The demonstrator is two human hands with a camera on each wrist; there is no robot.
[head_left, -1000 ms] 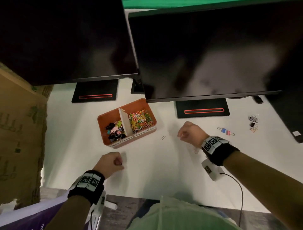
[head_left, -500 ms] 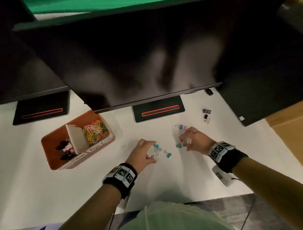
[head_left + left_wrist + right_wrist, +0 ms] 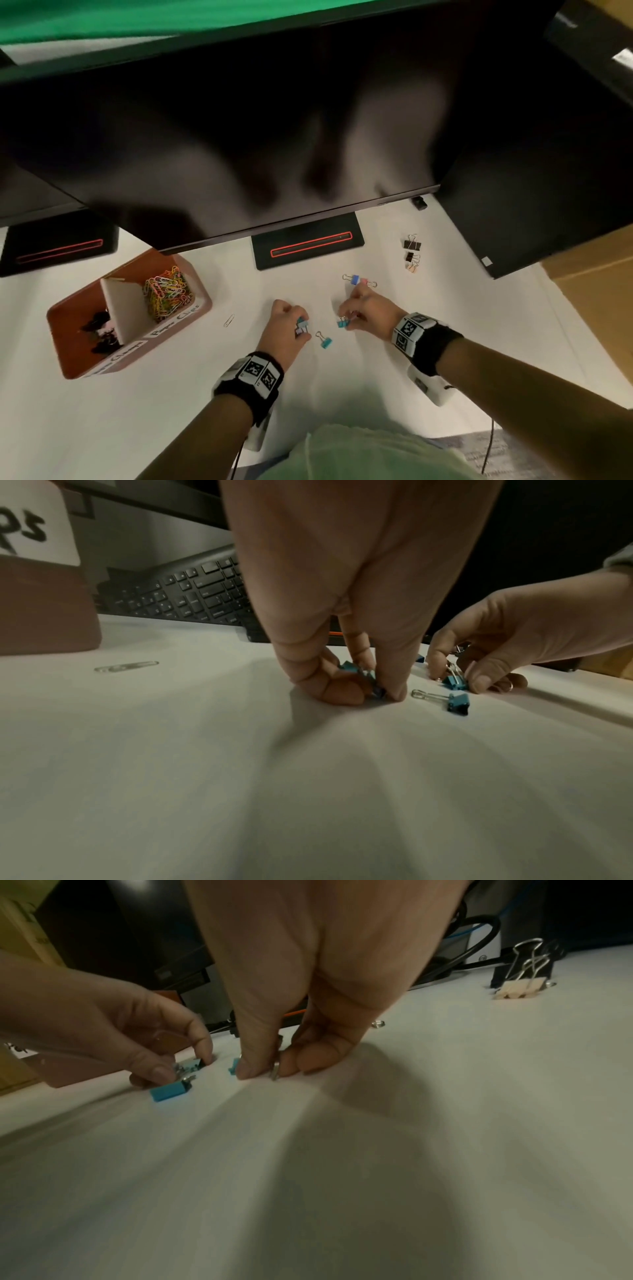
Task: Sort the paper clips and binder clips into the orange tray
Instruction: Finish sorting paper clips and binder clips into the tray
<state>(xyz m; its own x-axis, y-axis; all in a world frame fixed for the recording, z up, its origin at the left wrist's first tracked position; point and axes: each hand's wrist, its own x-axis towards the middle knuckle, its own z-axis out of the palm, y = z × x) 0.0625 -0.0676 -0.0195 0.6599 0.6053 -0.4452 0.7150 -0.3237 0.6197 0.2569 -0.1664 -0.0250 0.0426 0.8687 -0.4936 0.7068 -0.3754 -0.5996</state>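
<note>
The orange tray point(image 3: 204, 303) sits at the left, with coloured paper clips point(image 3: 167, 294) right of its white divider and dark binder clips point(image 3: 100, 329) left of it. My left hand point(image 3: 303, 327) pinches teal binder clips point(image 3: 352, 668) against the table. A little to its right, my right hand point(image 3: 346, 320) pinches another teal binder clip point(image 3: 234, 1066) by its wire handle. One loose teal binder clip point(image 3: 325, 341) lies between the hands. A blue and a pink binder clip point(image 3: 357, 279) lie just beyond my right hand.
A single paper clip point(image 3: 228, 320) lies on the white table between the tray and my left hand. Black and beige binder clips point(image 3: 411, 255) lie at the far right. Monitors on black stands point(image 3: 308, 245) overhang the back. A keyboard point(image 3: 192, 596) sits behind.
Both hands moved right from loose fists near the tray to the teal binder clips, and their fingers have curled round the clips. The head view swung right.
</note>
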